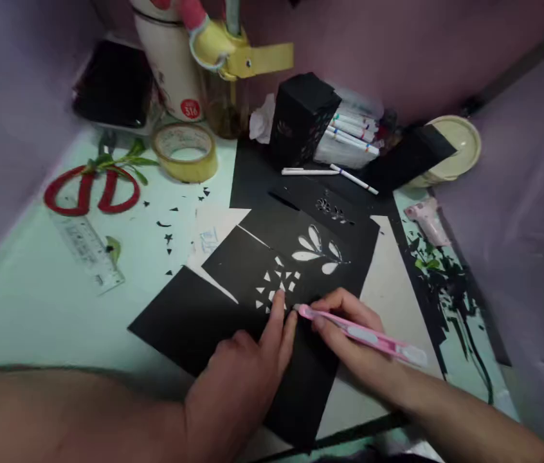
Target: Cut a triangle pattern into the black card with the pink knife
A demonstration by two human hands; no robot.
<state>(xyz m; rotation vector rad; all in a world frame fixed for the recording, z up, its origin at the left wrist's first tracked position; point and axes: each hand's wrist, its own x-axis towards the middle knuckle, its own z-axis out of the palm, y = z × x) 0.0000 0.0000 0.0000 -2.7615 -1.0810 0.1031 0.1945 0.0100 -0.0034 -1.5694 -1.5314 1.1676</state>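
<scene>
A sheet of black paper (233,328) lies in front of me, with leaf-shaped cut-outs (314,249) and a cluster of small angular holes (272,286). Pale surface shows through them. My left hand (247,366) rests on the sheet, index and middle fingers stretched out and pressing beside the holes, the others curled under. In my right hand (349,328) is a pink craft knife (368,335), held like a pen. Its tip meets the paper close to my left fingertips. A whitish sheet (388,283) lies beneath the black paper.
Red-handled scissors (81,193), a clear ruler (89,254) and a tape roll (185,154) lie at the left. Behind stand bottles (170,64), a black paper box (301,119) and white pens (352,138). Black scraps (448,283) and a pale round tub (458,148) are at the right.
</scene>
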